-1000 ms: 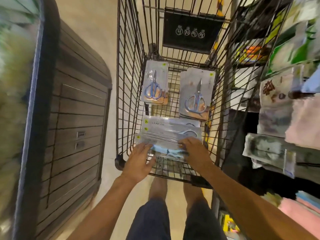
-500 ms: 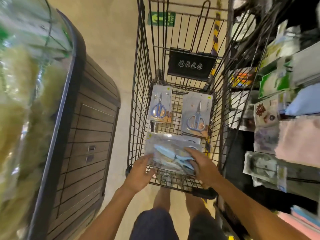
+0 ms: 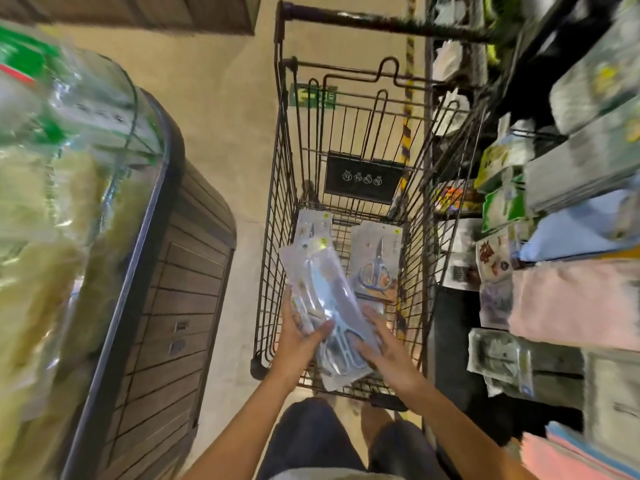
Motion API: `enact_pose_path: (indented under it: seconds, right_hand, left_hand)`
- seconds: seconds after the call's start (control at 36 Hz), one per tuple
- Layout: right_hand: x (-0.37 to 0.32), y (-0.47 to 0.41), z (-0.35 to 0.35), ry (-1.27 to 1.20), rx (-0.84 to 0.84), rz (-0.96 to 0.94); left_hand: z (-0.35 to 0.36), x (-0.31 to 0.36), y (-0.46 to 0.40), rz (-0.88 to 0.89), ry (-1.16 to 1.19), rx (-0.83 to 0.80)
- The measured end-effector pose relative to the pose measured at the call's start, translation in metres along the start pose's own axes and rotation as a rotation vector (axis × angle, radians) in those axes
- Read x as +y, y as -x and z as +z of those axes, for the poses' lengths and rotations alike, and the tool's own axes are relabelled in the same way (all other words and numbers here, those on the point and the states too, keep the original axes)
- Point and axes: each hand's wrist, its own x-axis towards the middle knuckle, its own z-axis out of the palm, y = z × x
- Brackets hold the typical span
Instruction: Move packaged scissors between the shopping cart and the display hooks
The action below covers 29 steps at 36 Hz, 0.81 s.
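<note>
A stack of clear packs of blue-handled scissors [image 3: 323,289] is lifted upright above the wire shopping cart [image 3: 277,237]. My left hand [image 3: 299,336] grips the stack's lower left edge, thumb across the front. My right hand [image 3: 382,348] holds its lower right side, fingers over the scissor handles. Another scissors pack [image 3: 375,265] leans on the cart floor at the far right. A further pack [image 3: 311,225] shows behind the lifted stack, mostly hidden.
A dark wood-panelled counter [image 3: 180,306] with a curved glass case [image 3: 69,202] stands close on the left. Shelves and hooks with hanging packets [image 3: 498,358] and folded cloths [image 3: 571,299] fill the right. A black sign [image 3: 362,176] hangs on the cart's child seat.
Both hands have lifted the stack of packs off the cart floor and turned it from lying crosswise to standing lengthwise. The camera has tilted up toward the cart's handle.
</note>
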Motion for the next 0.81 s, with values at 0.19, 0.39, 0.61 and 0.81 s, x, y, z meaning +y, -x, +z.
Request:
enact_pose_path:
  seconds: [0.19,0.39,0.61,0.81]
  right_hand:
    - [0.022,-0.012,-0.002,0.134,-0.127,0.011]
    - [0.06,-0.047,-0.032,0.558,0.027,0.001]
    - [0.13,-0.099,-0.018,0.818,-0.154,-0.077]
    - [0.164,-0.123,-0.002,1.151,-0.156,-0.187]
  left_hand:
    - [-0.014,-0.004,-0.007,-0.011,-0.037,0.117]
    - [-0.04,-0.011,-0.019,0.135,-0.195,0.149]
    - [-0.047,-0.032,-0.04,0.207,-0.331,0.125]
    - [-0.042,-0.053,-0.056,0.188,-0.361,0.124]
